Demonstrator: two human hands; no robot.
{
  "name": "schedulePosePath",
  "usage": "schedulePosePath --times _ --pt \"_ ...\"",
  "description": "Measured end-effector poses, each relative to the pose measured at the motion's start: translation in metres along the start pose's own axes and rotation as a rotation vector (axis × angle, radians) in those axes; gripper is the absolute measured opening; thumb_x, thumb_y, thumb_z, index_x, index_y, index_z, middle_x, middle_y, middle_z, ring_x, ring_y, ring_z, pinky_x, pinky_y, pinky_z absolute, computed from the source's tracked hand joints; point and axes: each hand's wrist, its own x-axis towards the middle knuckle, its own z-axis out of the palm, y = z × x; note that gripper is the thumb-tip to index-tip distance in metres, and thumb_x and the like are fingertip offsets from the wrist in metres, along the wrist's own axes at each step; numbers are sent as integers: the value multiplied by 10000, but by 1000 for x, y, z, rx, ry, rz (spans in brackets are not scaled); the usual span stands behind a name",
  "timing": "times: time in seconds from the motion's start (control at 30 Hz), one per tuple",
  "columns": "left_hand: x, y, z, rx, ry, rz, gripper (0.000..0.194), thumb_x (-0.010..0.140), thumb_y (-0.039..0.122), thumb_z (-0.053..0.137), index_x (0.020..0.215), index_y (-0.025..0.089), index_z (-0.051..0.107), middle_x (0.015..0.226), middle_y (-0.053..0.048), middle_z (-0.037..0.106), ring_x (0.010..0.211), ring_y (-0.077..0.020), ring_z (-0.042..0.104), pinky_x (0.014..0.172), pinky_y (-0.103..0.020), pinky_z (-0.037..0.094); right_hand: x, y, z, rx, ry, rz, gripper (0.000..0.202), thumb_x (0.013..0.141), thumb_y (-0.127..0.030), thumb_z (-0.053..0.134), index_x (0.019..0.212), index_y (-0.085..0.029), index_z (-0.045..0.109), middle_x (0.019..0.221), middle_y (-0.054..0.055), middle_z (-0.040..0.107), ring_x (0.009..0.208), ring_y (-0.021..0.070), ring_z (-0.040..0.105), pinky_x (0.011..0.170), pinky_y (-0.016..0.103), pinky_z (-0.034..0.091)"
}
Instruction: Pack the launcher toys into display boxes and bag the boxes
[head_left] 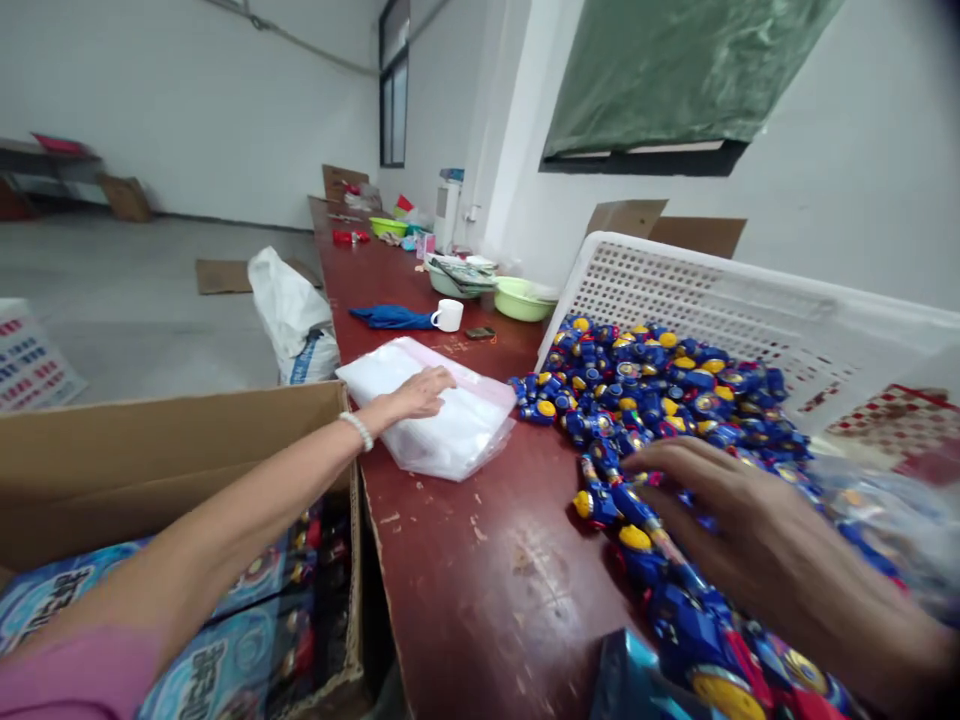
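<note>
Two hands of yours were out over the red-brown table (465, 590). Your left hand (424, 393) rested on a stack of translucent plastic bags (450, 435), its fingers bent; whether they pinched one could not be told. Your right hand (720, 500), blurred, was down among blue-and-yellow toys (675, 385), and you could not have told from this view whether it gripped any. Those toys lay heaped at its eleven to twelve o'clock, partly in the white crate (825, 310), and trailed along the table to its six o'clock. From your left hand, a white mug (448, 316) stood at one o'clock beside a blue bundle (394, 318), a green basin (523, 300) at two, and an open carton (187, 430) of printed boxes (247, 640) at eight.
</note>
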Motion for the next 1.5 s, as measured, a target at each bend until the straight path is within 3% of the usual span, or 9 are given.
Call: schedulePosePath --times 0.3,0.5,0.7,0.93,1.1,1.27,1.37,1.43,1.5 --pt "31 -33 38 75 78 105 222 909 311 560 1016 127 619 1054 -76 627 984 -195 600 881 -414 503 89 -16 75 -223 -413 -69 236 834 -114 531 1004 -194 674 1010 54 656 838 186 646 703 257 446" --pt "17 -42 15 103 270 105 179 896 295 571 901 119 606 961 -56 609 912 -177 581 811 -364 495 125 -21 108 -194 -353 -86 221 873 -113 507 1012 -161 672 1023 83 663 942 207 633 812 268 453" --pt "-4 -31 -1 119 438 200 102 837 166 613 748 145 566 911 -72 582 902 -186 529 741 -277 431 155 -51 148 -129 -255 32 533 925 -326 530 1381 -75 415 1289 195 551 1167 320 514 928 394 416" --pt "-18 -40 -1 123 572 260 129 863 131 532 739 156 556 961 -90 617 891 -191 541 751 -292 428 174 -36 173 -94 -327 271 244 842 -122 483 887 -175 716 894 84 716 896 215 653 731 251 427" --pt "-32 -47 -10 134 613 282 99 862 148 505 786 166 565 1038 -92 667 1110 -278 519 958 -480 316 169 -14 175 -121 -249 393 215 805 -119 534 936 -148 701 959 138 695 932 273 642 762 316 457" --pt "-29 -42 -19 86 565 341 148 886 196 436 806 168 556 734 -15 625 732 -158 563 1022 -480 266 173 -46 141 18 -94 197 285 970 -301 393 1112 -198 618 1132 76 653 1085 193 583 921 275 418" --pt "-21 -32 -33 33 549 348 182 893 219 406 783 173 542 686 -3 578 691 -150 521 993 -437 307 178 -73 132 267 -200 -1 471 892 -458 563 1279 -198 497 1182 71 638 987 182 626 827 261 466" --pt "-19 -24 -44 -5 522 340 199 897 248 399 785 171 544 735 -32 587 755 -171 527 921 -388 361 179 -83 137 289 -298 -53 717 796 -398 705 1378 -143 373 1180 112 636 947 196 636 774 268 473" --pt "-20 -20 -55 -44 454 319 213 901 297 410 835 164 563 809 -62 605 802 -186 532 822 -335 397 177 -85 143 189 -376 -41 619 783 -302 720 1312 -120 457 1029 90 689 857 184 648 712 245 459"
